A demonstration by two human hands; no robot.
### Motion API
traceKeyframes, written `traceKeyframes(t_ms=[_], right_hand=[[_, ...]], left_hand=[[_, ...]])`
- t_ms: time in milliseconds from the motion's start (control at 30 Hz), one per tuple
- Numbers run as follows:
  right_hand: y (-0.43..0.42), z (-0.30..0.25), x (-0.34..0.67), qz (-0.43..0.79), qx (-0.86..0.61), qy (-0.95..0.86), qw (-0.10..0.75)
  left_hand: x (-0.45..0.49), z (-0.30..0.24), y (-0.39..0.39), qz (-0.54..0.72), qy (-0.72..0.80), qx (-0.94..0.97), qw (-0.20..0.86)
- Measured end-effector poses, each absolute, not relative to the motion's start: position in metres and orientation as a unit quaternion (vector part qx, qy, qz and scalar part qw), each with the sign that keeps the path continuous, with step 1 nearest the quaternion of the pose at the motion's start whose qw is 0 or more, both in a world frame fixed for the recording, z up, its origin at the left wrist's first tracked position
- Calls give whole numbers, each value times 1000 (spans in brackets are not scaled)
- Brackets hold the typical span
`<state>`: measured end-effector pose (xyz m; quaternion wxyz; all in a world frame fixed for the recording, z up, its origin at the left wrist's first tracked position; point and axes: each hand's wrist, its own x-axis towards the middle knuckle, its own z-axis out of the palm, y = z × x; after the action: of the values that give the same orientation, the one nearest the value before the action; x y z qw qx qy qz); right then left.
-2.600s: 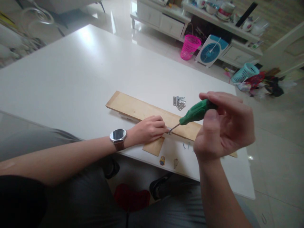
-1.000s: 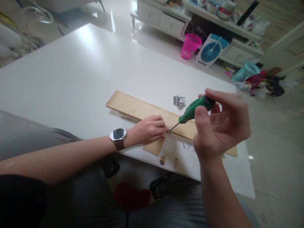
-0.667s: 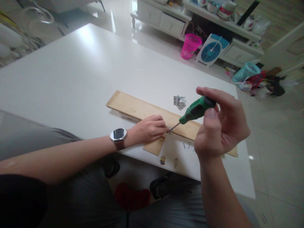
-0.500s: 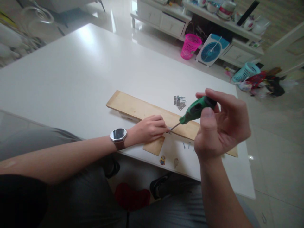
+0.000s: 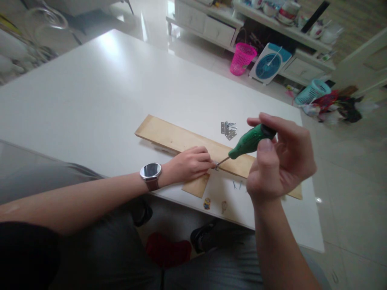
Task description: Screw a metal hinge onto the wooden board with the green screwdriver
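A green-handled screwdriver (image 5: 249, 141) is held in my right hand (image 5: 282, 157), thumb and fingers around the dark end of its handle. Its shaft slants down to a small metal hinge (image 5: 217, 166) at the near edge of a long wooden board (image 5: 181, 137). My left hand (image 5: 193, 163) is closed at the hinge, fingertips pinching it against the wood and partly hiding it. Under that hand, a shorter wooden piece (image 5: 196, 186) sticks out toward me. My right hand covers part of the long board.
Several loose hinges and screws (image 5: 229, 131) lie beyond the board on the white table (image 5: 90, 88). Nearer me are screws (image 5: 234, 185), a yellow cartoon sticker (image 5: 207, 204) and a small pale item (image 5: 224, 207). A pink basket (image 5: 242, 58) and a fan (image 5: 269, 64) stand on the floor.
The screwdriver handle has turned about its axis, its dark patch no longer facing me. My right fingers have shifted slightly with it; my left hand stays put.
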<state>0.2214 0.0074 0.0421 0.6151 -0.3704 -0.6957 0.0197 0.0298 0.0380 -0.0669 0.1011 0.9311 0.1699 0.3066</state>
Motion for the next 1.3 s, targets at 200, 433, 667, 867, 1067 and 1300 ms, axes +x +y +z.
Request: traceKeyframes(t_ms=[200, 433, 667, 867, 1067, 1300], right_hand=[[8, 41, 219, 30, -368, -676, 638], [12, 37, 222, -27, -385, -685, 618], [13, 35, 220, 4, -365, -678, 638], [16, 39, 224, -11, -356, -653, 668], [14, 52, 228, -80, -371, -608, 697], [1, 51, 257, -61, -427, -575, 695]], left_hand=[[30, -65, 37, 292, 177, 934, 106], [30, -64, 36, 302, 176, 932, 98], [29, -64, 36, 301, 175, 932, 99], [29, -66, 36, 319, 162, 930, 85], [28, -62, 35, 289, 173, 938, 80], [23, -53, 36, 247, 186, 948, 81]])
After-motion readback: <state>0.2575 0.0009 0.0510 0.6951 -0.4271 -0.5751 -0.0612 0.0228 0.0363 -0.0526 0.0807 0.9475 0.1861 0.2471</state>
